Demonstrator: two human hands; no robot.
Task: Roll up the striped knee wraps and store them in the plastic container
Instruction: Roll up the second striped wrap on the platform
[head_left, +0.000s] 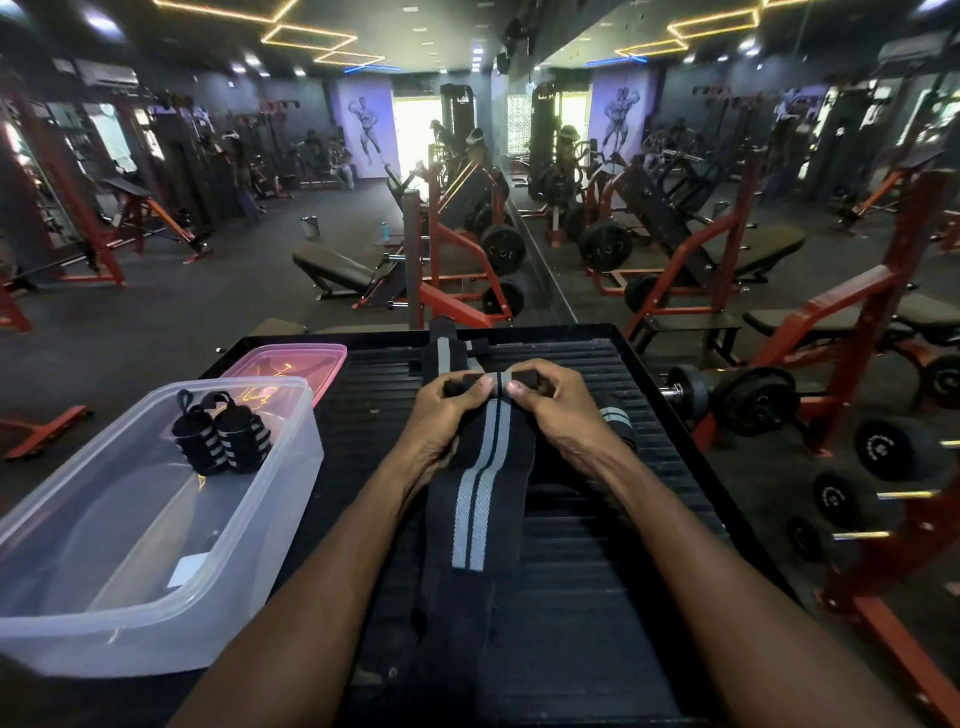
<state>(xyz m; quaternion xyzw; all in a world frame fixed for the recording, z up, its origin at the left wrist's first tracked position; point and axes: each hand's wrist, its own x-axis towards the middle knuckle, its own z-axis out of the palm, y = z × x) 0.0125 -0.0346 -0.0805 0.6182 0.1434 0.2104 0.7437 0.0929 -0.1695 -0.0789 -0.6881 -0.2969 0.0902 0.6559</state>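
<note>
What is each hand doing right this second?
Left hand: fingers curled, pinching the rolled end of the black grey-striped fabric knee wrap.
Right hand: pinching the same roll from the other side.

A black knee wrap (488, 467) with 2 grey stripes lies flat along the ribbed platform, its far end curled into a small roll. Beside it on the left, the clear plastic container (270, 467) stands open, holding 2 rolled striped wraps (222, 439) upright, touching.
</note>
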